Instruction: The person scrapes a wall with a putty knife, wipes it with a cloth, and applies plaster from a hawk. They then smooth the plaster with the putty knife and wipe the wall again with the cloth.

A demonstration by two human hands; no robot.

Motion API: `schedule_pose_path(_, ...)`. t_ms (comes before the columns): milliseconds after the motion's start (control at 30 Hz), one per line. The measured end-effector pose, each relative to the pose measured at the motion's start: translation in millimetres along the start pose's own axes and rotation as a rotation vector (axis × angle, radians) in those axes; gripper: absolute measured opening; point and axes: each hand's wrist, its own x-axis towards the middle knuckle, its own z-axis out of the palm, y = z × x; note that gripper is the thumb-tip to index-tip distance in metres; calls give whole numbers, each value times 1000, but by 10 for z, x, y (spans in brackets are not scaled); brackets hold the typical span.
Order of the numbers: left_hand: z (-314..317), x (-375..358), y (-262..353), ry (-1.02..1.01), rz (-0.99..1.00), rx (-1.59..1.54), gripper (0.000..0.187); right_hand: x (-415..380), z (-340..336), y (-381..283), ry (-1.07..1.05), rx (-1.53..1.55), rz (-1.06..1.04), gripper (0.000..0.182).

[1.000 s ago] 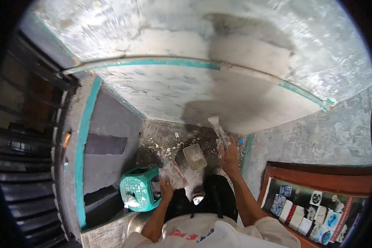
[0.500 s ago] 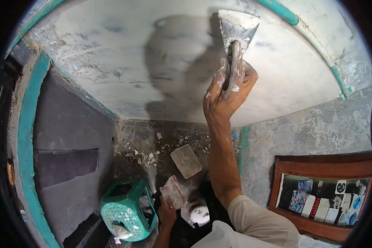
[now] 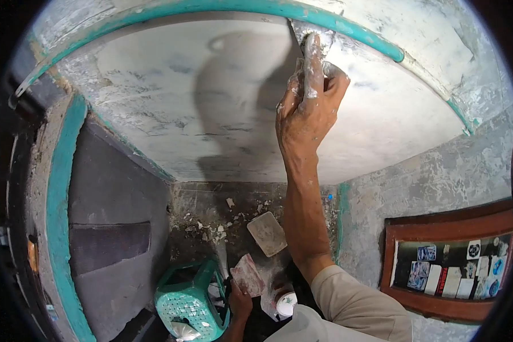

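My right hand (image 3: 312, 117), smeared with white paste, grips a putty knife (image 3: 300, 35) with the index finger laid along it. The blade is up at the top of the whitish wall panel (image 3: 154, 85), right by the green pipe (image 3: 211, 7); its front edge is partly hidden there. Low down, my left hand (image 3: 240, 305) holds a flat reddish-white plate (image 3: 248, 276) with smears on it. The fingers under that plate are partly hidden.
A green plastic stool (image 3: 191, 302) with a small white bag (image 3: 185, 330) stands at lower left. Beside my legs are a rectangular tray (image 3: 267, 234) and a round white tub (image 3: 286, 304). Plaster crumbs litter the floor. A wood-framed panel (image 3: 390, 268) with stickers is at right.
The putty knife has moved up the panel to the green pipe, with my right hand following. The view has tilted upward, showing more of the pipe. My left hand still holds the plate.
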Motion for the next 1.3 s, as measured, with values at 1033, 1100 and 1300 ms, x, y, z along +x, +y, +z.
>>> schedule_pose_path(1033, -41, -156, 153, -119, -89, -51, 47, 670, -893, 988, -227, -256, -556, 68)
schedule_pose_path(1100, -41, -148, 166, -116, -67, -56, 47, 650, -998, 1076, -269, -242, -517, 69)
schedule_pose_path(1300, 23, -149, 474, -124, -90, -51, 48, 708, -1362, 1559, -338, -295, -433, 73)
